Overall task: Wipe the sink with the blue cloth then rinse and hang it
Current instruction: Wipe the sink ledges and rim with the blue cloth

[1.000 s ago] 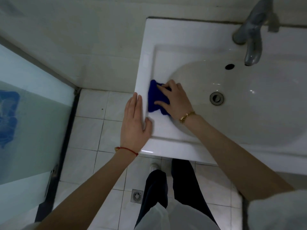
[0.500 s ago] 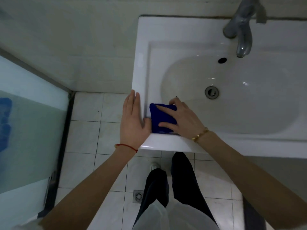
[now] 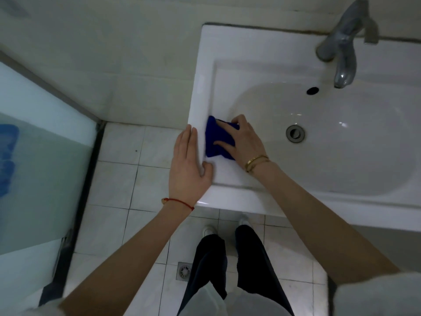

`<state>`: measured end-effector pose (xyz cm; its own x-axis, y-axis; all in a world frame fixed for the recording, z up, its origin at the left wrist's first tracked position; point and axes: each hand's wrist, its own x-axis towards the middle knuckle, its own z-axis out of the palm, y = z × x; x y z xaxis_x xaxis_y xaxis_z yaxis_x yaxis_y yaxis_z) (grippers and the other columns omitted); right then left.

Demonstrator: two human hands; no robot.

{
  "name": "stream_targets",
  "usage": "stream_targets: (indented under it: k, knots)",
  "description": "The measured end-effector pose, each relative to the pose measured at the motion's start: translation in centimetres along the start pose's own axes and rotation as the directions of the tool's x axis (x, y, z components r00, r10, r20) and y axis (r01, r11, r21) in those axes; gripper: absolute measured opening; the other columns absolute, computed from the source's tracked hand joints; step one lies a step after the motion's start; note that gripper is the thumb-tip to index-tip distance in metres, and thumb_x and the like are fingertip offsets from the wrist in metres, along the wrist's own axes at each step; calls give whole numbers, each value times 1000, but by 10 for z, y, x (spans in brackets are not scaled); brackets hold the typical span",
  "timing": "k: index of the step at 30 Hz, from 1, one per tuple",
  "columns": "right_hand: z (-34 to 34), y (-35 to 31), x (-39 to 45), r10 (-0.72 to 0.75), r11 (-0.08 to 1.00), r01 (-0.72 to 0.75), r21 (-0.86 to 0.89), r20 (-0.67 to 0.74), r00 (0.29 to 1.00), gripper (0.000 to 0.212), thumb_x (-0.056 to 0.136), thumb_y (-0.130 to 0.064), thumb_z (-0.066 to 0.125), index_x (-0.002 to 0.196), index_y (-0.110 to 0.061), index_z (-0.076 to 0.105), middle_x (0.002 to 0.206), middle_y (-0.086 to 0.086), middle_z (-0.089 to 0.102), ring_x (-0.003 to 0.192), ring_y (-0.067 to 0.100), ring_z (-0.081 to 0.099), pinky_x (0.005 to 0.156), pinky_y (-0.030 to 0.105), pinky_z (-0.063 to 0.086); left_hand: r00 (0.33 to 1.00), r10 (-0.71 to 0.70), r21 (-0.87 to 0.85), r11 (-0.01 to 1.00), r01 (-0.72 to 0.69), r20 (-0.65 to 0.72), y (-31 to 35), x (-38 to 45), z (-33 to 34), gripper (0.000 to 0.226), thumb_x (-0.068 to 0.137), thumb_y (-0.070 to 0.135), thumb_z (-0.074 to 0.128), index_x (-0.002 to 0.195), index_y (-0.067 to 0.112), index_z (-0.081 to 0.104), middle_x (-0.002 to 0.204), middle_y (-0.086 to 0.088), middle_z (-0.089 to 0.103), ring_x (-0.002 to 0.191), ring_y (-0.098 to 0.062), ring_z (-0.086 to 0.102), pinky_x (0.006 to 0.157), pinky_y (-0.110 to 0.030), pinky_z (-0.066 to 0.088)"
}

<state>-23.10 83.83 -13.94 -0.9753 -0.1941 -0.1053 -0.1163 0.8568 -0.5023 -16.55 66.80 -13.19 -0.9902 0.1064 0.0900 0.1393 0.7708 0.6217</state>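
Observation:
A white sink (image 3: 239,51) fills the upper right of the head view. The blue cloth (image 3: 216,137) lies bunched on the flat left ledge inside the rim. My right hand (image 3: 243,140) presses down on it, fingers spread over its right half. My left hand (image 3: 189,165) rests flat and open on the sink's left outer edge, thumb hooked onto the rim just below the cloth. The grey tap (image 3: 344,46) stands at the back, its spout over the basin. No water runs. The drain (image 3: 295,132) sits in the basin's middle.
A tiled wall stands behind and left of the sink. A frosted glass panel (image 3: 34,167) with a dark frame closes off the left side. White floor tiles, a floor drain (image 3: 184,270) and my legs lie below the sink's front edge.
My right hand slid the cloth toward the front corner of the ledge, then back up along the left ledge. My left hand stayed on the left rim.

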Motion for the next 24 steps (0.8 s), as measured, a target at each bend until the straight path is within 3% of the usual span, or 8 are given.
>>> stream_targets:
  k: [4,7,10,13,16,20,24]
  knots:
    - [-4,2,-24,-97,994,93,52,78,992,61,90,-49,56,144,-24,41,120,12,40,102,27,47,86,44,49,996,-82,33,996,83,-27,0,-17,-2,73,95,23,60,154,1,22,161,-12,24,150,-22,19,122,-22,10]
    - [-8,-1,-51,-238,971,240,16,-75,968,60,90,-54,46,140,-20,47,119,16,45,97,30,52,80,40,53,983,-172,34,984,175,-66,1,-44,-3,73,97,31,59,154,3,23,160,-10,26,149,-21,21,122,-27,16]
    - [-11,-19,-47,-320,944,330,25,-190,928,61,90,-53,44,140,-18,46,123,18,47,101,31,51,83,34,48,972,-208,69,974,215,-106,5,-56,-1,71,97,36,57,153,4,28,159,-11,30,148,-21,24,121,-34,24]
    - [-2,-35,-17,-435,899,427,-95,-96,895,63,89,-60,42,140,-22,47,124,16,46,98,29,47,82,38,50,957,-256,3,966,259,-139,10,-55,4,66,97,35,58,151,7,34,155,-8,36,145,-20,30,119,-39,31]
    - [4,-33,26,-417,906,405,-125,-88,905,63,88,-64,44,137,-25,51,121,15,46,98,29,46,83,44,48,934,-311,7,948,317,-175,14,-57,7,67,98,36,59,153,7,31,156,-8,36,146,-17,27,122,-31,22]
    - [0,-32,62,-262,960,239,-146,-171,950,61,89,-61,48,137,-24,50,122,15,44,101,29,44,86,41,46,914,-342,-6,937,349,-217,18,-59,9,67,97,33,61,152,5,33,154,-10,38,144,-18,29,119,-24,19]
    - [9,-35,21,-472,880,454,-141,-141,870,59,90,-58,48,134,-19,54,113,16,48,93,29,46,78,41,47,923,-321,-24,946,323,-212,15,-57,11,64,98,36,59,151,9,36,153,-5,40,143,-16,32,120,-32,27]
